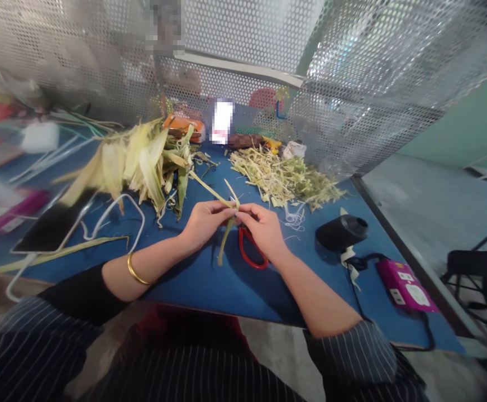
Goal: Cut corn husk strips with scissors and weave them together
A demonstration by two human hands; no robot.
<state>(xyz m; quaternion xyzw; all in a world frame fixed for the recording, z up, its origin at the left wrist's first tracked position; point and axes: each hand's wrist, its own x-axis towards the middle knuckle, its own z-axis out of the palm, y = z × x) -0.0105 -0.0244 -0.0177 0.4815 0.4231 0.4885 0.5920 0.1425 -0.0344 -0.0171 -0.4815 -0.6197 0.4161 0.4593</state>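
- Above the blue counter [195,286], near the front edge: anything held?
- Yep. Pale husk strip [223,245], pinched between thumbs and fingers of left hand [204,223] and right hand [262,226], hands just about touching. One tail hanging below the fingers, one running up-left, a short tip poking up. Looks crossed or knotted at the pinch; can't tell which.
- Weight?
- Next to nothing, judging by thinness. Fairly stiff lengthwise, going by the straight up-left end; probably bendy across the flat. Slip: likely low if dry, but can't tell.
- Fragile?
- Likely, along the grain. Load lengthwise, no sideways tearing.
- Best hold?
- Right at the crossing, flat finger pads, both sides close in. Skip the thin tips: likely to fray.
- Nearby?
- Red loop handle [255,265] below the right hand, probably scissors; gripped or loose, can't tell. Husk heap [151,162] beyond the left hand, shredded pile [277,178] beyond the right.
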